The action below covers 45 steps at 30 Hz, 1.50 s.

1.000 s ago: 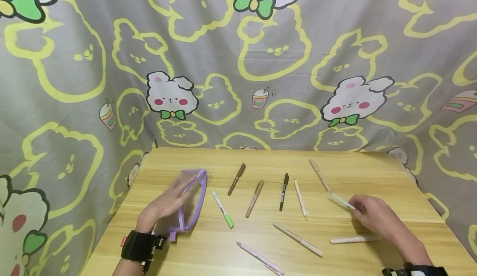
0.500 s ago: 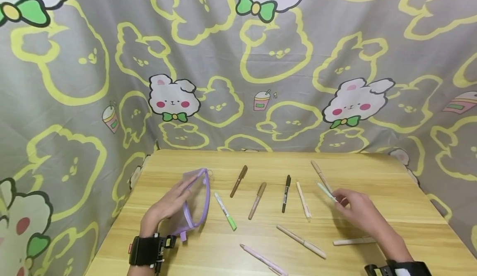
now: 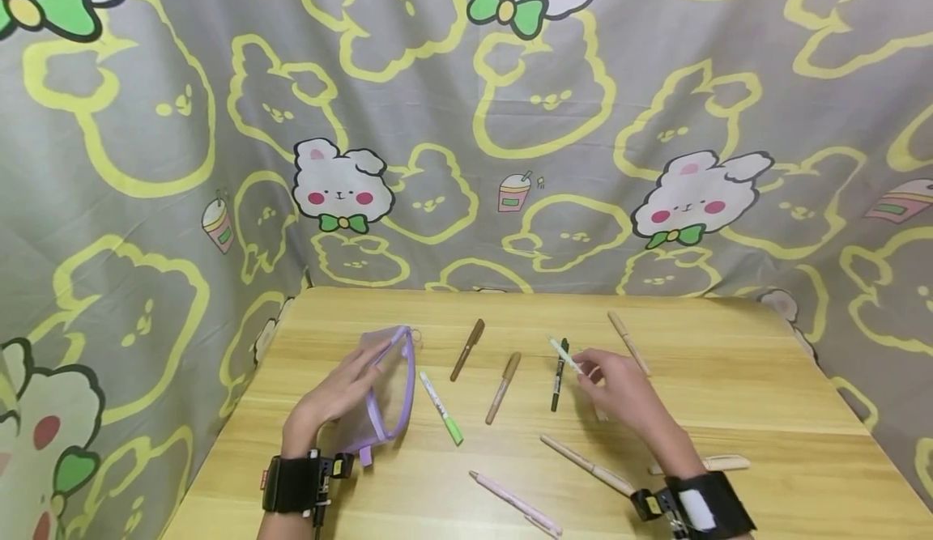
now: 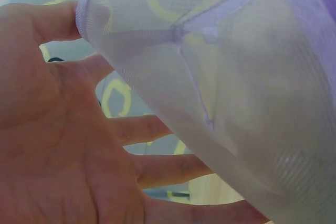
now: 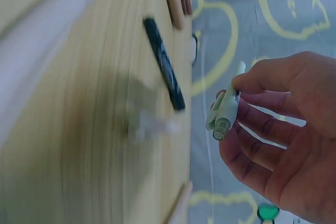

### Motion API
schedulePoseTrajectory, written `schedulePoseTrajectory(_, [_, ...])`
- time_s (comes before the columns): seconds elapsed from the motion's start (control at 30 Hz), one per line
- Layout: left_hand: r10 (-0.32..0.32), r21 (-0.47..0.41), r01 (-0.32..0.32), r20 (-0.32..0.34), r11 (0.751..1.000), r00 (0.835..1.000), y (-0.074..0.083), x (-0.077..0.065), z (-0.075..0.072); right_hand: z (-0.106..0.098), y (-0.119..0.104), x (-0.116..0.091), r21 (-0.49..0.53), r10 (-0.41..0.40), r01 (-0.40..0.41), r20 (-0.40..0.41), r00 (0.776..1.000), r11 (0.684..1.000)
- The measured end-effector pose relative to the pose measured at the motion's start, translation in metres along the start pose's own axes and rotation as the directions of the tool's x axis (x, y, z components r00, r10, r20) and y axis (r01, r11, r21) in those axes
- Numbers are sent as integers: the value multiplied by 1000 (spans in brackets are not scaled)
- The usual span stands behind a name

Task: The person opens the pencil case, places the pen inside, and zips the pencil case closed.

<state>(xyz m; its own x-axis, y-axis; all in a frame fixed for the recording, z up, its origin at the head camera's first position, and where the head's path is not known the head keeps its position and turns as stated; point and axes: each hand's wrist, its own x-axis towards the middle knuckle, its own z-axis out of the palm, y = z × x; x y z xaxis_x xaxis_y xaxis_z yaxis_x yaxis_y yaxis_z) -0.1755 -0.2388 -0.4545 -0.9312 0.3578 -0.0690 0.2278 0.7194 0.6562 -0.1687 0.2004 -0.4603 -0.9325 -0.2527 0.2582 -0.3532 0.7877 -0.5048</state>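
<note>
A see-through mesh pencil pouch (image 3: 392,394) with purple zip edging stands with its mouth spread toward the pens, left of the middle of the table. My left hand (image 3: 338,394) rests on it, and its straight, spread fingers (image 4: 142,129) run to the pouch's edge and behind the mesh in the left wrist view. My right hand (image 3: 615,382) pinches a pale green clicker pen (image 5: 227,111) between thumb and fingers, above the table. In the head view that pen overlaps a black marker (image 3: 558,386) lying on the wood. A cream pen is mostly hidden under my right hand.
Between the hands on the wooden table (image 3: 408,508) lie a green-capped marker (image 3: 440,409), two brown pens, a beige pen (image 3: 586,465) and a pink pen (image 3: 513,503). Further right are a tan pen (image 3: 628,343) and a whitish pen (image 3: 729,464). A patterned curtain (image 3: 437,119) surrounds the table.
My right hand has carried the pale green pen leftward from the right side to over the black marker. The left hand stays at the pouch.
</note>
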Motion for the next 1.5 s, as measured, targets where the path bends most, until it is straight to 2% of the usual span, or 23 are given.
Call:
schedulePoseTrajectory(0.13, [7,-7,-7,-6,1000,1000,0,0,1,17,-19,15,37,4,-4,11,1000,999])
schedulePoseTrajectory(0.33, [-29,-34,29,-2,999,1000,-1,-3,-2,42,-48,34,102,13,-16,29,999,995])
schedulePoseTrajectory(0.53, [-30,-46,29,-6,998,1000,-2,-5,-5,61,-81,50,146,23,-31,50,998,989])
schedulePoseTrajectory(0.77, [36,-44,-36,-10,998,999,-2,-1,-6,72,-124,61,286,41,-79,136,990,955])
schedulePoseTrajectory(0.93, [43,-37,-44,-13,998,999,-2,-1,-6,86,-146,68,293,-6,-37,145,989,955])
schedulePoseTrajectory(1.1, [33,-27,-33,-11,999,999,-3,-1,-6,96,-161,74,287,-12,-36,163,987,957])
schedulePoseTrajectory(1.27, [23,-23,-23,-2,999,1000,-5,0,-7,107,-167,78,289,8,-62,183,983,955])
schedulePoseTrajectory(1.5, [48,-47,-49,-12,998,999,-4,3,-5,114,-172,81,305,26,-85,193,981,948])
